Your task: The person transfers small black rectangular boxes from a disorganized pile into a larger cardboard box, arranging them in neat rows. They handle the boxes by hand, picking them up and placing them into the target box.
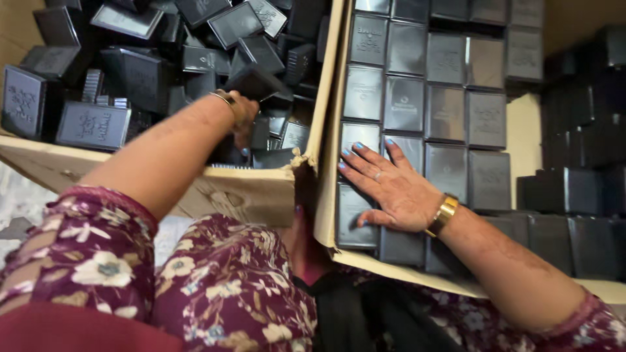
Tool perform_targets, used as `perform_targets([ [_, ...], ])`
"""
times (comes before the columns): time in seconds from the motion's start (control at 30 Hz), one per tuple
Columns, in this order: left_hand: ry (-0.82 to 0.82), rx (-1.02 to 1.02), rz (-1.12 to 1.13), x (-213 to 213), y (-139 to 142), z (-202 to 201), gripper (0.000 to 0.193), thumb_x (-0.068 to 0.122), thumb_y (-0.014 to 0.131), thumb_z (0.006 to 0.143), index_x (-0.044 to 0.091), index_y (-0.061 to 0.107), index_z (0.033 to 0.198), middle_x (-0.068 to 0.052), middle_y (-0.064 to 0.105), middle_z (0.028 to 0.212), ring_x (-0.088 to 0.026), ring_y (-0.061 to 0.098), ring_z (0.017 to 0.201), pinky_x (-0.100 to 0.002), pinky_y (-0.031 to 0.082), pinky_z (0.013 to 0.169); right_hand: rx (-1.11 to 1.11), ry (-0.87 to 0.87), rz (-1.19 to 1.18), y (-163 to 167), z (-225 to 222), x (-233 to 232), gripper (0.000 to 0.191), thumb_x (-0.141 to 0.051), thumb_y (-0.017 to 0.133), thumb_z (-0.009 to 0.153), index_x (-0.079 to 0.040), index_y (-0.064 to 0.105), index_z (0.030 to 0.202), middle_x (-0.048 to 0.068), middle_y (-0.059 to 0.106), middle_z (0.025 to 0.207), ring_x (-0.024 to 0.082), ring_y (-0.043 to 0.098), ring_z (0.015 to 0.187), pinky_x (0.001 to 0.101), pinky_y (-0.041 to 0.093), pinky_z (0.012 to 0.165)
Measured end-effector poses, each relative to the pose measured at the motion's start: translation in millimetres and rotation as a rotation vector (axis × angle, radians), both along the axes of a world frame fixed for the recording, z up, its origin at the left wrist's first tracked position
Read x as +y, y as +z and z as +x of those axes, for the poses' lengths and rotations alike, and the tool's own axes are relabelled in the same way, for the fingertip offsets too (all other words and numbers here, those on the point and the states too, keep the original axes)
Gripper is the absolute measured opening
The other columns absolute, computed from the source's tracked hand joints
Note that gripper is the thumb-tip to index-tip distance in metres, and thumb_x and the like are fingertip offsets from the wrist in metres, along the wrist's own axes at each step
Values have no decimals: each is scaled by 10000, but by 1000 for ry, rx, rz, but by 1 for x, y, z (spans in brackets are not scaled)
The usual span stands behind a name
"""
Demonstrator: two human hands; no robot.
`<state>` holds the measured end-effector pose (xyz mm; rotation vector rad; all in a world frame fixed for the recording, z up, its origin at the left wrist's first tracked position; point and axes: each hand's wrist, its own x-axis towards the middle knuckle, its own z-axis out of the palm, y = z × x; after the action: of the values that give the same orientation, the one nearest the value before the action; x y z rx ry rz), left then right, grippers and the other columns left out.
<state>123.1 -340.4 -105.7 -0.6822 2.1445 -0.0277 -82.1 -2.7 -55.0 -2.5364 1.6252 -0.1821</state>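
Though the view is tilted and crowded, I read two cardboard cartons side by side w/ a person's arms reaching down into them. The right carton point(324, 215), the biggest thing in frame, holds dark rectangular cases point(446, 171) laid flat in neat rows, lids up, touching edge to edge; they look like hard moulded plastic, satin grey-black w/ faint embossing on the lids. The left carton point(248, 194) has a torn near wall and is full of the same sort of cases point(92, 125) in a loose heap, tilted every which way, some showing ribbed edges.

My read on the step: sorting from the heap into the rows, mid-pick. The right hand point(391, 186) lies open, palm down, fingers spread flat on the near-left cases of the packed rows, gripping nothing. The left hand point(242, 117) is down in the heap near the carton's right wall; fingers curl among the cases, but I can't tell if they've closed on one. In my judgement the next move calls for a clean single-case grip, then a flat, square placement beside the pressed cases.

Smaller bits: floral maroon sleeves point(98, 261), a gold bracelet point(443, 214) on the right wrist, a thin bangle point(227, 99) on the left.
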Motion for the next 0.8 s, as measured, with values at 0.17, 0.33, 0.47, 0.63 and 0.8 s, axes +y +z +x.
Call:
perform_targets([
  [0.17, 166, 200, 177, 2, 39, 19, 1008, 398, 986, 594, 131, 490, 1431, -169, 657, 1338, -379, 626, 1253, -513, 526, 1006, -271, -30, -46, 9, -7, 11, 914, -677, 534, 904, -78, 358, 1572, 200, 336, 1641, 388, 277, 1534, 648, 170, 1199],
  [0.33, 472, 1200, 105, 45, 136, 16, 790, 391, 812, 808, 99, 426, 1431, -233, 666, 1172, -451, 664, 1051, -530, 549, 858, -642, -140, -187, 28, 3, 20, 972, -681, 559, 982, -63, 219, 1652, 178, 328, 1702, 362, 350, 1586, 536, 269, 1319],
  [0.47, 61, 1827, 314, 145, 164, -4, 434, 260, 589, 1056, 76, 391, 1395, -169, 581, 1362, -300, 626, 1240, -423, 535, 1092, -1107, -293, -127, 28, 26, 29, 1161, -731, 589, 930, -38, -48, 1611, 209, 247, 1676, 326, 360, 1533, 450, 315, 1246],
  [0.63, 956, 1535, 818, 233, 105, -2, 541, 371, 620, 987, 16, 567, 1392, -101, 657, 1248, -133, 596, 1106, -271, 468, 958, -1375, -415, -229, 19, 45, 41, 915, -529, 621, 978, -70, 206, 1652, 206, 361, 1608, 283, 356, 1533, 402, 304, 1291],
  [0.8, 1213, 1786, 995, 209, 71, 16, 440, 349, 625, 1025, 20, 588, 1314, -68, 657, 1240, -147, 633, 1088, -317, 512, 981, -1825, -414, -77, 7, 40, 25, 647, -232, 681, 1086, -77, 343, 1616, 118, 591, 1257, 146, 563, 1213, 303, 445, 1125],
])
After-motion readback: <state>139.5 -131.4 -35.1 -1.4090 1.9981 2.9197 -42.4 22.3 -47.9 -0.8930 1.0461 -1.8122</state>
